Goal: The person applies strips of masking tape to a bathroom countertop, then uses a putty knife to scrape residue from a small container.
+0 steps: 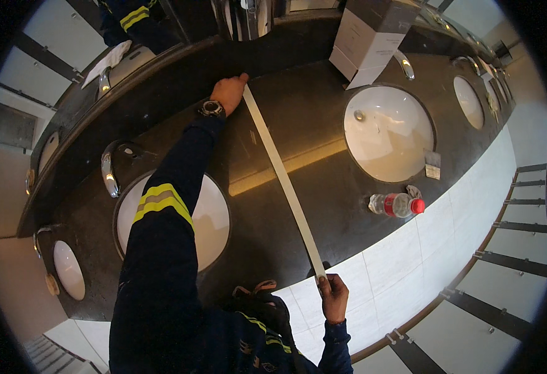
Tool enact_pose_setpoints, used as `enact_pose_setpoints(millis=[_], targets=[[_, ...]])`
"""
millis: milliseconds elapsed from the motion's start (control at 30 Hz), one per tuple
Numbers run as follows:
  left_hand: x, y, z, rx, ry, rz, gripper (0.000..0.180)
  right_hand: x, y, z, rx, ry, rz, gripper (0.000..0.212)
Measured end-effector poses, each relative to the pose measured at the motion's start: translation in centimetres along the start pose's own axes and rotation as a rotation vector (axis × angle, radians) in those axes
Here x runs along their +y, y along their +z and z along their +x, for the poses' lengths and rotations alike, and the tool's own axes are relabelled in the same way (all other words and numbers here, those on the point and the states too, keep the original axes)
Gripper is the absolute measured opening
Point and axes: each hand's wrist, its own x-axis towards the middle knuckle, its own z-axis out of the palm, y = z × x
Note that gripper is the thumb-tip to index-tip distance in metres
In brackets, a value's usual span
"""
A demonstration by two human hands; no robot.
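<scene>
Dark countertop; pale tape stretched across between left hand and right hand.
Best pulled taut, flat and untwisted, gripped firmly at both ends. Long axis slanting forward and leftward from right hand, pinching the near end, to left hand, closed on the far end.

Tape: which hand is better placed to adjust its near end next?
Likely the right hand: it grips the tape by the front of the counter; the left hand is at the far end.
</scene>
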Motion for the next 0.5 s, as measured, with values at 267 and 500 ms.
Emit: enact_pose_setpoints(millis=[267,500], targets=[[0.1,-0.3,0.1,-0.012,0.015,0.006,0.032,0.6,-0.2,0.5,0.010,0.031,0.061,0.019],[0.5,-0.5,0.1,-0.042,-0.031,0.004,0.032,-0.3,-0.2,0.5,-0.005,0.011,0.056,0.019]])
